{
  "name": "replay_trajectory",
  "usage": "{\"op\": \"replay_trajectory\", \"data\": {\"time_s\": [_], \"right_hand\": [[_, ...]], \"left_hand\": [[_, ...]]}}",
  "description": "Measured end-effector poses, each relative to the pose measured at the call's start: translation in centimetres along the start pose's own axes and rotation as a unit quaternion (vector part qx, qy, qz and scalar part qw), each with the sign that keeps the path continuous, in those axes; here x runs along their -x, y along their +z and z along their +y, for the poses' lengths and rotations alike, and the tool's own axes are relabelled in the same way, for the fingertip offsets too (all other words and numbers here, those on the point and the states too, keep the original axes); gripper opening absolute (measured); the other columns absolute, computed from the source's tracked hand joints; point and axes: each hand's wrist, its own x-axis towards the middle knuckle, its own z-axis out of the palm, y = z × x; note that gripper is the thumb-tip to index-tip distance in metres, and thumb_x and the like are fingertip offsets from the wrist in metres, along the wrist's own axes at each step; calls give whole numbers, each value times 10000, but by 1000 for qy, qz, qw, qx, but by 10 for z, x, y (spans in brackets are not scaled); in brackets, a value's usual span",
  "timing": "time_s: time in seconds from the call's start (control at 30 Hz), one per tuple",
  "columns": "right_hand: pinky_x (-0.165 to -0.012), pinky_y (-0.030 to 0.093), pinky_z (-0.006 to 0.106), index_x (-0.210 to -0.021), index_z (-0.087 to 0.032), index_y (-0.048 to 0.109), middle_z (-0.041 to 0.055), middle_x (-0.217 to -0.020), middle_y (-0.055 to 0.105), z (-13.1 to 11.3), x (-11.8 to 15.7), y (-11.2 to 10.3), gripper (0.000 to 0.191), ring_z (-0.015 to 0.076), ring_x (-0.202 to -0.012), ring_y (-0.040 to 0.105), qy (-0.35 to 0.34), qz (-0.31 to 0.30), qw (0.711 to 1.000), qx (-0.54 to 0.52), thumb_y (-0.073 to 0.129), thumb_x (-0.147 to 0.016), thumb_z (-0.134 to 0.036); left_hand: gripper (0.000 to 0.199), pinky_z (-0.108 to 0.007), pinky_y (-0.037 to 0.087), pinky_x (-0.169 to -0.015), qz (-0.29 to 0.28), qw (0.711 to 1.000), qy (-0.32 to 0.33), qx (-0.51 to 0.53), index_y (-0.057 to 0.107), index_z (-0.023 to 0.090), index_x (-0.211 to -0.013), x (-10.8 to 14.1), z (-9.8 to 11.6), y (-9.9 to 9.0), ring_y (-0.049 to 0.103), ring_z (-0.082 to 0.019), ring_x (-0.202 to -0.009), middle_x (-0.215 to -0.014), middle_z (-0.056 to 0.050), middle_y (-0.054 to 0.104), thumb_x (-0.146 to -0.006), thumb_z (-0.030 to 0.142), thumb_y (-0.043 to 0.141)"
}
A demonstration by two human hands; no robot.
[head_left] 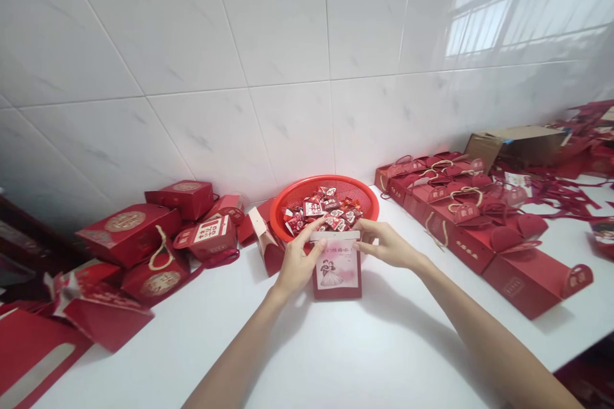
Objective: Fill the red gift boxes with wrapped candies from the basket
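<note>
A small red box [337, 268] with a pink front, printed with a couple, stands upright on the white table [330, 358]. My left hand [301, 262] grips its upper left edge, thumb at the front. At the upper right edge, the thumb and fingers of my right hand [384, 243] pinch the box's pale rim. Just behind the box is a red plastic basket [288, 195], holding many wrapped sweets [330, 208] in red and white.
Red gift boxes [134, 227] lie piled at the left, some with rope handles. Rows of red boxes [480, 236] stand on the right, with a cardboard box [518, 140] and red ribbons [556, 195] behind. A tiled wall [288, 77] rises at the back.
</note>
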Motion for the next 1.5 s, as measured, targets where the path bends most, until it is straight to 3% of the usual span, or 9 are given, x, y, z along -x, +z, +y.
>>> {"op": "replay_trajectory", "data": {"time_s": [0.1, 0.27, 0.4, 0.57, 0.87, 1.07, 1.27, 1.43, 1.5], "right_hand": [[-628, 464, 280, -862, -168, 576, 2, -761, 586, 11, 6, 9, 329, 135, -655, 540, 10, 57, 993, -99, 656, -841, -487], [-557, 415, 251, -818, -181, 584, -23, -688, 554, 18, 10, 15, 388, 114, -599, 501, 29, 127, 967, -218, 769, -737, -512], [-531, 410, 246, -825, -183, 590, -15, -689, 580, 21, 13, 19, 401, 112, -586, 505, 54, 133, 961, -238, 787, -719, -515], [-509, 411, 245, -824, -183, 586, -7, -710, 593, 24, 17, 21, 410, 108, -579, 508, 68, 142, 955, -253, 799, -708, -513], [-442, 390, 233, -873, -185, 603, -4, -764, 590, 19, 19, 26, 403, 94, -525, 503, 82, 167, 950, -251, 752, -747, -537], [-451, 375, 232, -905, -184, 630, 1, -751, 606, 20, 20, 28, 400, 101, -537, 500, 85, 177, 949, -246, 756, -743, -527], [-475, 386, 239, -822, -178, 644, -2, -675, 608, 23, 19, 30, 403, 111, -554, 513, 89, 184, 943, -262, 772, -710, -544], [-435, 352, 235, -807, -176, 655, -13, -635, 604, 24, 18, 32, 390, 92, -492, 469, 93, 194, 934, -286, 799, -680, -515], [-424, 338, 233, -807, -174, 657, -19, -614, 594, 25, 18, 32, 383, 88, -471, 459, 93, 195, 932, -291, 804, -679, -504]], "left_hand": [[549, -370, 457, -1067, -51, 999, -3, 5, 540, 223, -1392, -2, 1, -10, 551, -272, -1300, -1457, -88, 558, -892, 430, 634], [397, -396, 500, -1008, -107, 994, -8, -24, 693, 176, -1185, -3, 7, -23, 654, -267, -1101, -1170, -90, 729, -863, 404, 656], [342, -363, 550, -899, -87, 996, 5, -11, 706, 179, -1144, -1, 10, -20, 684, -224, -939, -1062, -71, 751, -859, 358, 644], [380, -339, 558, -844, -69, 997, -10, 20, 698, 166, -1151, -1, 9, -14, 688, -221, -910, -982, -74, 750, -824, 357, 672], [365, -299, 538, -767, -57, 998, -4, -34, 710, 184, -1136, 0, 9, -14, 658, -191, -792, -815, -27, 711, -822, 367, 683], [373, -294, 538, -757, -61, 997, 10, -48, 695, 191, -1169, -1, 5, -14, 659, -187, -803, -845, -26, 716, -837, 358, 660], [417, -347, 561, -859, -106, 993, 12, -42, 663, 194, -1220, -2, 7, -18, 689, -224, -966, -1148, -80, 732, -849, 385, 657], [476, -371, 565, -899, -129, 991, -12, -21, 636, 189, -1267, -2, 8, -21, 688, -256, -1048, -1195, -100, 721, -845, 405, 680], [492, -373, 567, -896, -129, 991, -25, 3, 638, 179, -1270, -1, 7, -20, 699, -256, -1014, -1127, -100, 740, -839, 410, 689]]}}
